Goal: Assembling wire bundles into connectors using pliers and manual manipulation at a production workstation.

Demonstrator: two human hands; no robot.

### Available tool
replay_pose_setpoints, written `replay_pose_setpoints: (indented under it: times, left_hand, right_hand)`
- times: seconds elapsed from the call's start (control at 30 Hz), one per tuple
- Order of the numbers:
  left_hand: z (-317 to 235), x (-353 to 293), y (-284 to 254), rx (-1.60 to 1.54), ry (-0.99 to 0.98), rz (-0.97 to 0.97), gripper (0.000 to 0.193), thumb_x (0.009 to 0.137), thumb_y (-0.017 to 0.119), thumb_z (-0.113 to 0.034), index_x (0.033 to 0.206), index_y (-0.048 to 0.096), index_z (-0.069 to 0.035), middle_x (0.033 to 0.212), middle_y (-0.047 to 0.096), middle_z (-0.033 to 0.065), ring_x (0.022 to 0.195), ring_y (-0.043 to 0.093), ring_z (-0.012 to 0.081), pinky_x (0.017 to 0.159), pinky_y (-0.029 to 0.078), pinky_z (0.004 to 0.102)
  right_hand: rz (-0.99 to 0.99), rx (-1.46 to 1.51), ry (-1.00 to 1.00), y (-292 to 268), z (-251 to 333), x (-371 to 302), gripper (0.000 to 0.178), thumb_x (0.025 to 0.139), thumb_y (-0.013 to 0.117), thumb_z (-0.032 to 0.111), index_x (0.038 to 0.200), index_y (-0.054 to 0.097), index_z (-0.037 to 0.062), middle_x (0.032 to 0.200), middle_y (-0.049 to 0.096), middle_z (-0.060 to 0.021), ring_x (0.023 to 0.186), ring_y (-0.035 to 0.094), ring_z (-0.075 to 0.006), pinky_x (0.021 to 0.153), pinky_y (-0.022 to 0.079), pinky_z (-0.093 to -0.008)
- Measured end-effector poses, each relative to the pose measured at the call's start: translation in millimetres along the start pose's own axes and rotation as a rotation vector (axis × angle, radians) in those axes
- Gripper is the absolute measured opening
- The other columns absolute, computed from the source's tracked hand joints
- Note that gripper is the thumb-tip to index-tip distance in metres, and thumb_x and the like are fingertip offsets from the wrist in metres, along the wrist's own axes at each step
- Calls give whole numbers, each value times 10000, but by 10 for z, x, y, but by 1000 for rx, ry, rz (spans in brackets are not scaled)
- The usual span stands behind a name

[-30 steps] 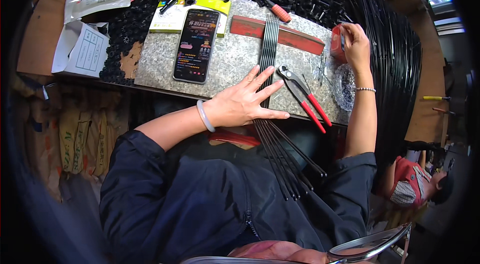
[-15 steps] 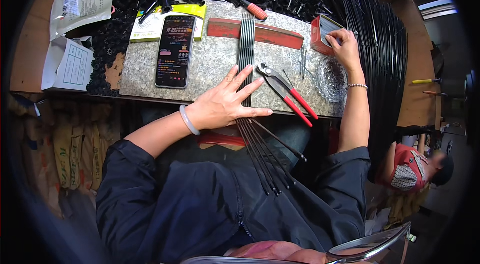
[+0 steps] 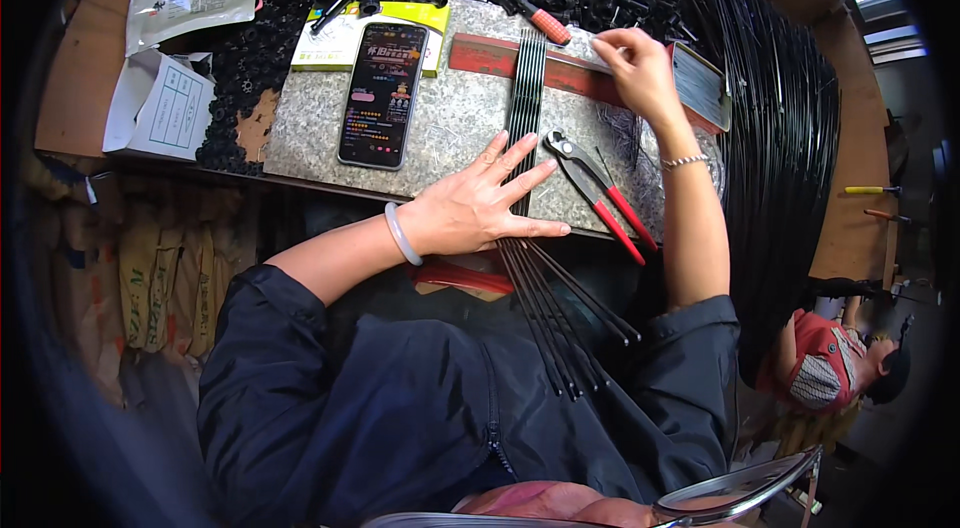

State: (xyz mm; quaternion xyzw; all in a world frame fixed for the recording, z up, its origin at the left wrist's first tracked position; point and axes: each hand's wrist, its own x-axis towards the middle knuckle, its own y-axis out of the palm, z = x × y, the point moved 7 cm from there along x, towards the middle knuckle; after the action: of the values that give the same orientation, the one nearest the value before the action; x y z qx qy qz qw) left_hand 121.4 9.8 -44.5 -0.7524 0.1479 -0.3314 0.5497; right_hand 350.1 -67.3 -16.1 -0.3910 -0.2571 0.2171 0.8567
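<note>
Across a speckled desk (image 3: 310, 118), a bundle of long black rods (image 3: 525, 103) runs over a red bar (image 3: 480, 56) and out past the near edge, ends fanned in front of a dark jacket (image 3: 400, 398). From here they look light and springy, smooth enough to slide or roll; best held flat across the middle, where they lie side by side. There the left hand (image 3: 480, 198) presses down, fingers spread. The right hand (image 3: 645, 78), off to the rods' right beside a red tin (image 3: 708, 121), has fingertips close together; whether they pinch anything, I cannot tell.
</note>
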Motion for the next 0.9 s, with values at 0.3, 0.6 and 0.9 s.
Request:
replay_pose_setpoints:
  times: [0.3, 0.6, 0.9]
  left_hand:
    - [11, -10, -10, -62, -12, -7, 715, 690, 677, -244, 1324, 427, -460, 1426, 329, 170, 1303, 322, 453, 1030, 322, 596]
    - [20, -15, 13, -52, -6, -18, 752, 675, 688, -237, 1335, 408, -463, 1424, 328, 174, 1306, 315, 453, 1031, 316, 596]
    - [15, -5, 0, -44, 3, 1, 678, 720, 639, -279, 1335, 414, -455, 1393, 371, 184, 1307, 315, 453, 1044, 290, 591]
  right_hand:
    - [152, 156, 169, 449, -37, 159, 260, 833, 665, 241, 912, 685, -6, 744, 678, -116, 661, 598, -121, 656, 479, -292]
    - [203, 121, 183, 491, -65, 173, 268, 873, 650, 226, 963, 668, -26, 796, 666, -18, 720, 546, -50, 675, 461, -231]
    - [203, 139, 185, 538, -59, 194, 260, 859, 670, 217, 952, 674, -26, 785, 663, -9, 720, 549, -45, 676, 461, -220]
